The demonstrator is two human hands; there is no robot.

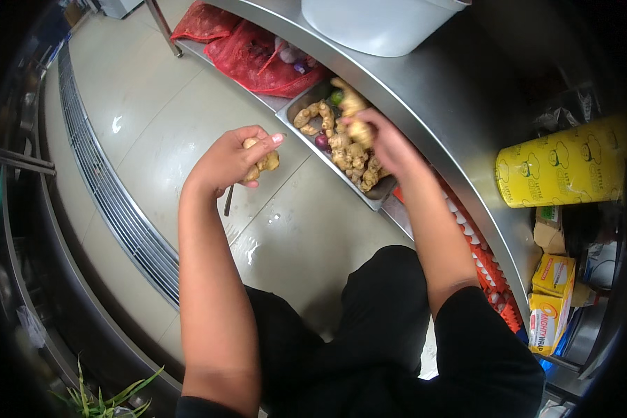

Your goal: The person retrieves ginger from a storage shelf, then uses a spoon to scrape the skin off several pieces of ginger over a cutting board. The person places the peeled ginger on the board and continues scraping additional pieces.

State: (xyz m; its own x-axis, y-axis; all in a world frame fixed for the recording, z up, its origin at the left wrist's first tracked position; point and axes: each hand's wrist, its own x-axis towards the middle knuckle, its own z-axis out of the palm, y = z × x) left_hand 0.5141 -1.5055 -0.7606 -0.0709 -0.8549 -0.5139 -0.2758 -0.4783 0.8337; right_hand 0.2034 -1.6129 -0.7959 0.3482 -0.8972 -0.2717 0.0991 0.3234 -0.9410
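In my left hand (235, 159) is a knobbly piece of ginger root (264, 163), held out over the tiled floor. A thin metal handle (229, 201), perhaps of a spoon, sticks out below that palm; its other end is hidden. My right hand (384, 137), slightly blurred, grips a long ginger root (356, 112) above a steel tray (293, 108). Inside the tray lie several more ginger roots (347, 154), a small red onion (321, 141) and a green round fruit or vegetable (336, 97), partly covered.
Red mesh bags (261, 57) share the low shelf with the tray. Overhead juts a steel tabletop (397, 78) carrying a white tub (381, 26). At right stand a yellow printed roll (561, 164) and wrap boxes (551, 305). Left, a drain grate (109, 180) crosses the wet floor; a plant (107, 397) sits below.
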